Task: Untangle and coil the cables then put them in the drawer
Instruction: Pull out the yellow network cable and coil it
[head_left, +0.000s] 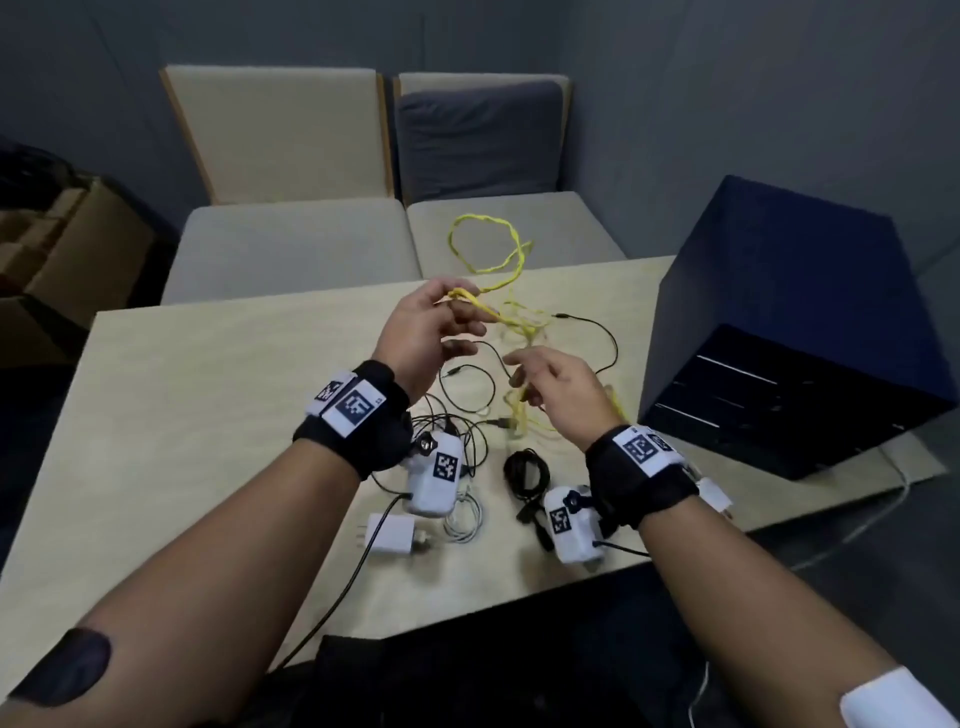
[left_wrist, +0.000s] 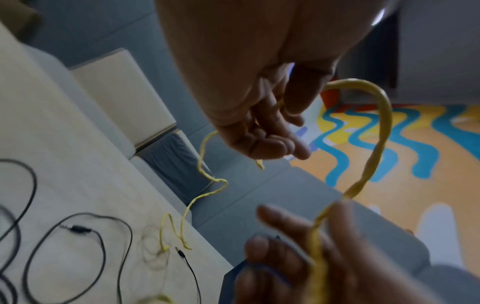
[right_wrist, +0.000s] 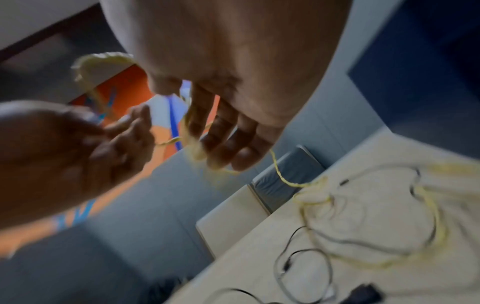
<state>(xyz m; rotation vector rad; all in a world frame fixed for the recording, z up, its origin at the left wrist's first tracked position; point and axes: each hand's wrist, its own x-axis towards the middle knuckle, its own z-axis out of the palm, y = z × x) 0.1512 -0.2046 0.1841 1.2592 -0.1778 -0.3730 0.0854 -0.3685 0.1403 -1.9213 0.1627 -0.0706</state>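
Yellow cable (head_left: 511, 260) is lifted above the surface (head_left: 208, 405) between both hands, one loop arcing up over the far edge, the rest trailing down into a tangle with thin black cables (head_left: 467, 384). Head view: left hand (head_left: 426, 332) pinches the yellow cable between thumb and fingers; right hand (head_left: 556, 384) has fingers curled at a lower stretch of it. White charger (head_left: 389, 535), white cable coil and a black bundle (head_left: 527, 470) lie on the near surface; dark blue drawer unit (head_left: 779, 322) stands at the right edge. Left wrist view: left hand (left_wrist: 259, 127) grip is pinched on the yellow cable (left_wrist: 374, 156), which loops round to the right hand (left_wrist: 324, 257), fingers curled on it; black cables (left_wrist: 78, 246) lie below. Right wrist view: blurred; right hand (right_wrist: 226, 123) fingers curl round the yellow cable (right_wrist: 280, 174), left hand (right_wrist: 78, 148) alongside.
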